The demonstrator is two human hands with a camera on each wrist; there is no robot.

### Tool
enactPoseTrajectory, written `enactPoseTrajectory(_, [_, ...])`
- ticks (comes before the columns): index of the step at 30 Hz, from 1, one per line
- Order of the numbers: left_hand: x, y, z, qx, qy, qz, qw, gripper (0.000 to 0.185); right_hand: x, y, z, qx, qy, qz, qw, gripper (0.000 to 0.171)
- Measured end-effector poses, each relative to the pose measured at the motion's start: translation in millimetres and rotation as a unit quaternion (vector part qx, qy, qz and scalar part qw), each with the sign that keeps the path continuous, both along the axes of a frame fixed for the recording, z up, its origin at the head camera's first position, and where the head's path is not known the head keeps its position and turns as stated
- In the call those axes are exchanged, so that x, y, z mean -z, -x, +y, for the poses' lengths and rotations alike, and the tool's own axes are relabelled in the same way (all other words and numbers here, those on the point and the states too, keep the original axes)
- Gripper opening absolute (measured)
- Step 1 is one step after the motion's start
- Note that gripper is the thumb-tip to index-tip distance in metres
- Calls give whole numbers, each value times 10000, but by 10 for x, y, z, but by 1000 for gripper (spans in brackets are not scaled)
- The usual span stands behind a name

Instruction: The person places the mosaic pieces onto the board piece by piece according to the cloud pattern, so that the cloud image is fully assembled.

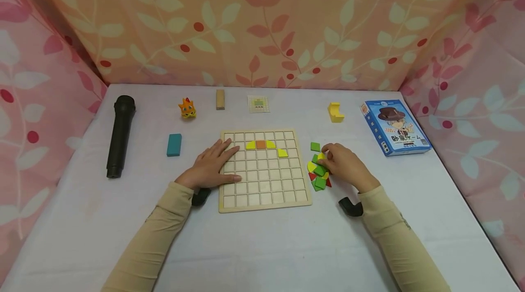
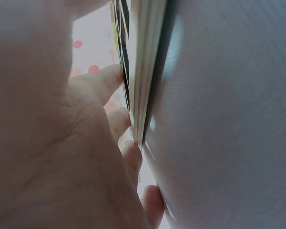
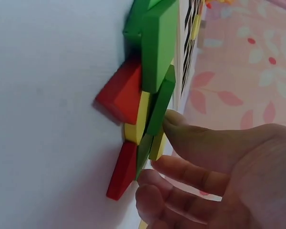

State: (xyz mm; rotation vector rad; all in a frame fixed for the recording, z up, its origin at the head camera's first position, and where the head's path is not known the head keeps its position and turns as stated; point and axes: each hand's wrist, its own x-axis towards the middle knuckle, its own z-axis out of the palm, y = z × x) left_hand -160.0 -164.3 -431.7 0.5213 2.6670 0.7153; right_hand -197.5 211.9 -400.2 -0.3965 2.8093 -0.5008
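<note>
A wooden grid board (image 1: 264,201) lies mid-table, with yellow curved pieces (image 1: 251,145) either side of an orange square (image 1: 260,144) in its top rows. My left hand (image 1: 213,164) rests flat on the board's left part with straight fingers. In the left wrist view the palm (image 2: 62,143) lies against the board's edge (image 2: 145,71). Right of the board is a pile of green, red and yellow pieces (image 1: 319,178). My right hand (image 1: 328,153) is over it. Its thumb and fingers (image 3: 181,129) pinch a yellow piece (image 3: 157,143) at the pile's edge.
A black microphone (image 1: 120,135), a teal block (image 1: 174,145), an orange toy (image 1: 187,108), a wooden block (image 1: 220,99) and a pattern card (image 1: 259,104) lie left and behind. A yellow block (image 1: 335,112), a lone green square (image 1: 315,146) and a blue box (image 1: 394,127) are at right. Floral cloth walls stand around the table.
</note>
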Motion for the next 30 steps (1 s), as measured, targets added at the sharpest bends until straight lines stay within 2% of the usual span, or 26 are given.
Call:
enactPoseTrajectory(4, [-22, -5, 8, -25, -24, 10, 10000, 89, 1, 14, -5, -60, 154, 51, 9998, 30])
enactPoseTrajectory(11, [-19, -1, 1, -39, -11, 32, 10000, 88, -50, -15, -25, 256, 499, -68, 9984, 24])
enactPoseTrajectory(15, [-14, -8, 3, 2, -19, 29, 10000, 88, -82, -57, -64, 353, 910, -170, 9951, 18])
enactPoseTrajectory(21, [-20, -14, 12, 11, -20, 12, 10000, 88, -91, -109, -222, -88, 1348, -143, 9907, 12])
enactPoseTrajectory(25, [-26, -14, 11, 22, -35, 42, 10000, 88, -96, -107, -347, -278, 1545, -461, 9865, 13])
enactPoseTrajectory(30, [-37, -22, 7, -20, 0, 35, 10000, 87, -116, -81, -497, -973, 1446, -476, 9835, 13])
